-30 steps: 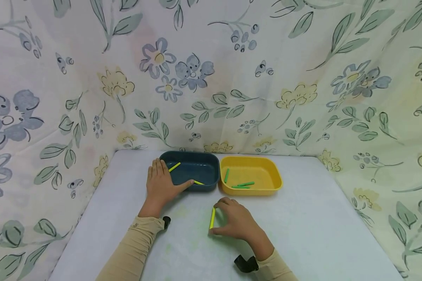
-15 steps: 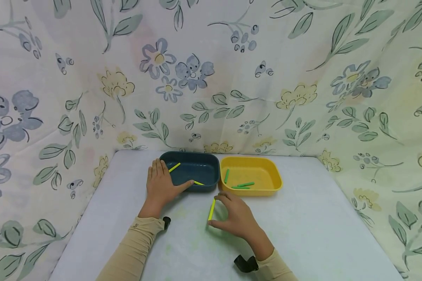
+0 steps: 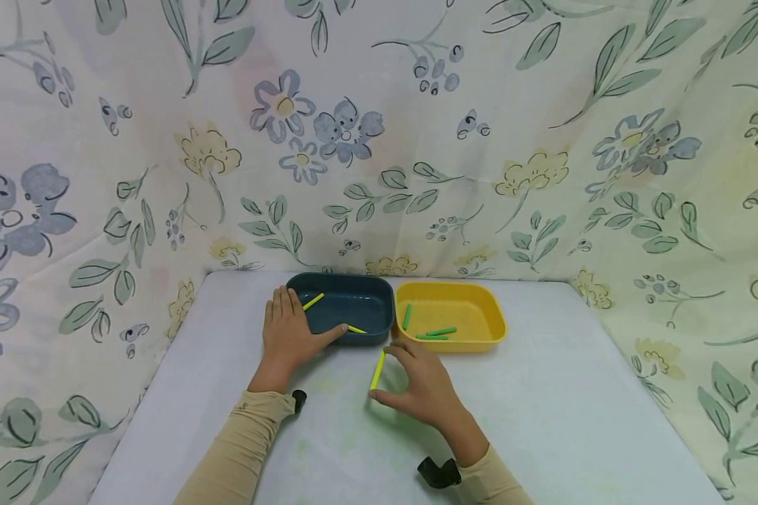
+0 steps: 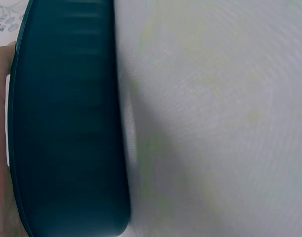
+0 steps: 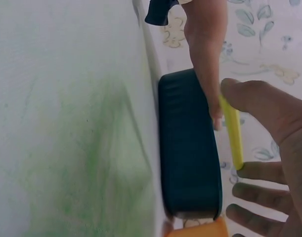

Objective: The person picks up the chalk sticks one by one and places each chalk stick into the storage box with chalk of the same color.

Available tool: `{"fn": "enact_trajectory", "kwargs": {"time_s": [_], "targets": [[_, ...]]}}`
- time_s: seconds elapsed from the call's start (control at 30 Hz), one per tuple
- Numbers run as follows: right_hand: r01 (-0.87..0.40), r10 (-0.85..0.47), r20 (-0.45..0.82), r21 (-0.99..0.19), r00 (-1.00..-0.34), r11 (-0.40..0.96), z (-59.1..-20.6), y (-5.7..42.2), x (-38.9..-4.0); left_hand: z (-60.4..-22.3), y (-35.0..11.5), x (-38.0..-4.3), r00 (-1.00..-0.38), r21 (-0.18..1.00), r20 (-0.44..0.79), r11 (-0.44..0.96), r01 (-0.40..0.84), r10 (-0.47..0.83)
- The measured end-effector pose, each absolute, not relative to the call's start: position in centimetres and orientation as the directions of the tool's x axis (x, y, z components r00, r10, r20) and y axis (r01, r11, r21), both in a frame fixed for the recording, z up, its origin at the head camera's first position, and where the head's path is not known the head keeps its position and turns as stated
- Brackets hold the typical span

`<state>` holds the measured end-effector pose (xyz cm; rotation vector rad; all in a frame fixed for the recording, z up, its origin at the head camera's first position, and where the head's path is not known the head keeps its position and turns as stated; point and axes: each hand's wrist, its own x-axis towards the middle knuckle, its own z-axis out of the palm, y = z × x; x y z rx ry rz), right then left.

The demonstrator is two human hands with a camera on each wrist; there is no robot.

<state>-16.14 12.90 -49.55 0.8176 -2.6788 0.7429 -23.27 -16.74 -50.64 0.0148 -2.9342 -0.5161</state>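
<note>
Pinched by its ends between the thumb and a finger of my right hand [image 3: 426, 382] is a yellow chalk stick [image 3: 377, 370], held tilted in front of the trays. The right wrist view also shows the chalk stick [image 5: 232, 133], with the other fingers spread beside it. My left hand [image 3: 288, 345] rests with straight, spread fingers over the left end of a dark blue tray [image 3: 354, 339], thumb at its near rim. Inside that tray lie two yellow chalk sticks [image 3: 313, 301], partly hidden by the hand. The tray's outer wall [image 4: 66, 118] fills the left wrist view's left side.
Against the blue tray's right side stands a yellow tray [image 3: 464, 301] with three green chalk sticks [image 3: 442, 330] in it. A white cloth [image 3: 575, 393] with faint green and yellow smudges covers the table. Floral fabric [image 3: 379, 140] hangs behind and at both sides.
My right hand has lifted the yellow chalk stick and moved it slightly forward toward the trays. The left hand stays in place at the blue tray.
</note>
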Motion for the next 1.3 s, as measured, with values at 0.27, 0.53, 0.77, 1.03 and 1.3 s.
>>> {"fn": "enact_trajectory", "kwargs": {"time_s": [0.27,0.53,0.77,1.03,1.3], "targets": [[-0.585,-0.431,0.42,-0.372,-0.799,0.721,-49.4,12.6,-16.3,-50.4,-16.7,-23.2,-0.988,0.338,0.146,0.941,0.012,-0.04],[-0.595,-0.407,0.479,-0.351,-0.778,0.723,-49.2,12.6,-16.7,-50.4,-16.7,-23.0,-0.987,0.341,0.156,0.94,0.01,-0.045],[-0.594,-0.376,0.529,-0.331,-0.76,0.733,-48.7,13.0,-17.6,-50.6,-16.6,-23.0,-0.984,0.346,0.174,0.938,0.021,-0.042],[-0.55,-0.324,0.531,-0.347,-0.783,0.76,-48.2,13.8,-19.1,-50.7,-16.7,-23.1,-0.983,0.349,0.179,0.937,0.02,-0.046],[-0.558,-0.287,0.593,-0.342,-0.752,0.756,-48.1,13.7,-20.3,-50.7,-16.7,-23.2,-0.984,0.346,0.173,0.938,0.019,-0.044]]}}
